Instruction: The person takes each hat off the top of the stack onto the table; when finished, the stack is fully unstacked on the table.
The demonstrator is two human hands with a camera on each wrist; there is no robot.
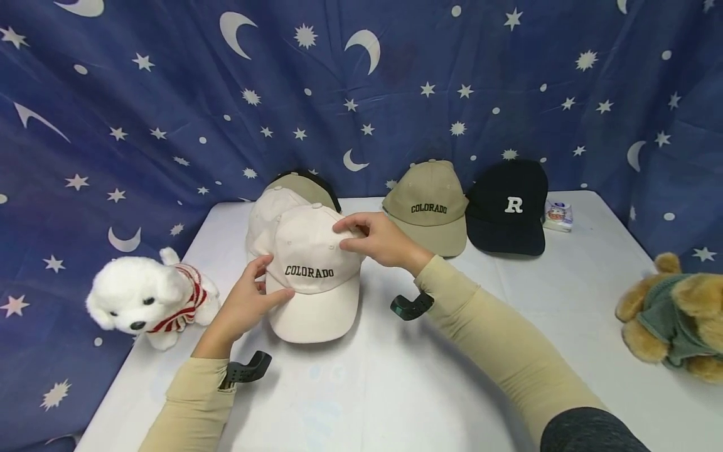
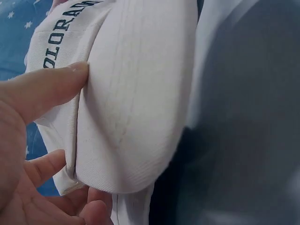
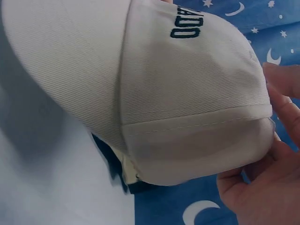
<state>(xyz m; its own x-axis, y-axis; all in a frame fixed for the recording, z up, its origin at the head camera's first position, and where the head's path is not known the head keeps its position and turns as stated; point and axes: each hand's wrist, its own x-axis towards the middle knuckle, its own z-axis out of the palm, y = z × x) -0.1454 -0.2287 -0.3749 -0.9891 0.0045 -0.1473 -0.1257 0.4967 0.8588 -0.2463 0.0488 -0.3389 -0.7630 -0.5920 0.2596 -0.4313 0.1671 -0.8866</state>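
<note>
A white baseball cap (image 1: 310,257) with COLORADO across its front is between my two hands, its brim toward me. My left hand (image 1: 243,307) grips its left side, the thumb lying at the seam where brim meets crown; in the left wrist view the fingers (image 2: 96,212) curl under the edge. On the other side my right hand (image 1: 381,238) holds the crown near its upper right, and the right wrist view shows those fingers at the back rim of the cap (image 3: 197,79). Another white cap (image 1: 271,216) and a khaki-and-black cap (image 1: 310,187) are partly hidden behind it.
At the back stand a khaki COLORADO cap (image 1: 432,201) and a black cap (image 1: 503,213) with an R, beside a small packet (image 1: 558,216). A white plush dog (image 1: 135,295) sits at left, a brown plush toy (image 1: 672,314) at right. A starry blue curtain (image 1: 407,125) hangs behind.
</note>
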